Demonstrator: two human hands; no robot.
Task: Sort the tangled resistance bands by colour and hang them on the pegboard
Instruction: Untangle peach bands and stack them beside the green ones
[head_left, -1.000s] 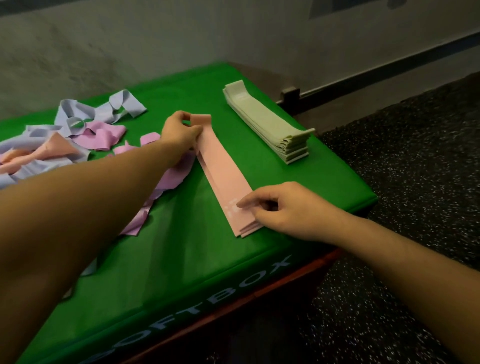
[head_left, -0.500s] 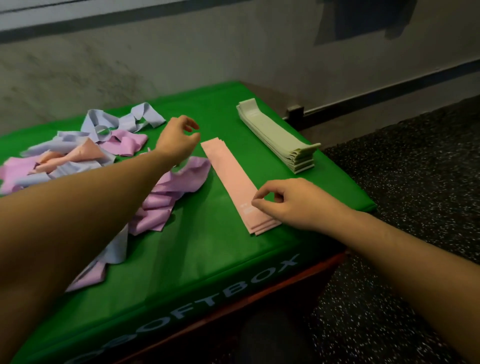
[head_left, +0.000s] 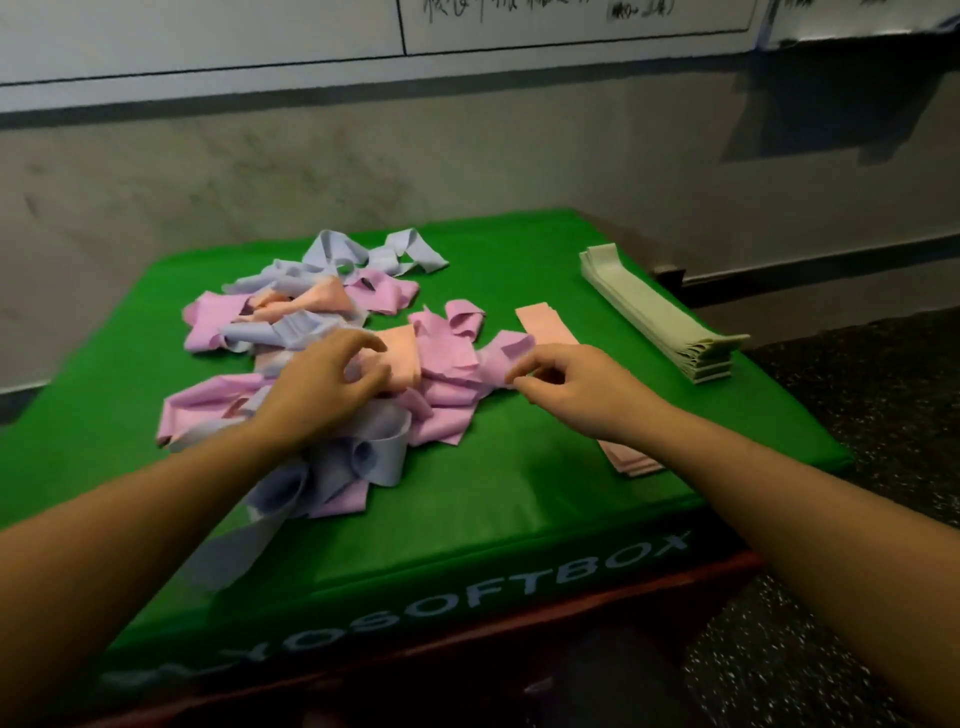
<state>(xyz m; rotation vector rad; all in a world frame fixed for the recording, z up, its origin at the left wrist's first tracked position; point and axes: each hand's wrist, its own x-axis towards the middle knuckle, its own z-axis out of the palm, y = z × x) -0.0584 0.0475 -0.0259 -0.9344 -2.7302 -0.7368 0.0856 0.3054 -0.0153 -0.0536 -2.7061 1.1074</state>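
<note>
Nearest you, at the lower middle of the frame, the front wall of the green box (head_left: 415, 587) faces you, and its flat top serves as your sorting surface, which is why everything lies spread out there. Just above, your left hand (head_left: 332, 387) sits on the tangled pile (head_left: 311, 364) at centre left, fingers bent around a peach band (head_left: 400, 358); it looks like a grasp to pull that colour free, though blur makes the contact hard to confirm. Your right hand (head_left: 571, 389), centre frame, hangs with fingers loosely curled and thumb near forefinger, holding nothing that shows, probably poised to pick at the purple band (head_left: 498, 353) just beyond its fingertips. Under that wrist the pink stack (head_left: 545, 325) runs away from you, laid flat so that like colours stay together. Farther right, the pale green stack (head_left: 660, 322) lies near the box's edge, well apart from the pile, already sorted. No pegboard shows, so hanging has not begun.
</note>
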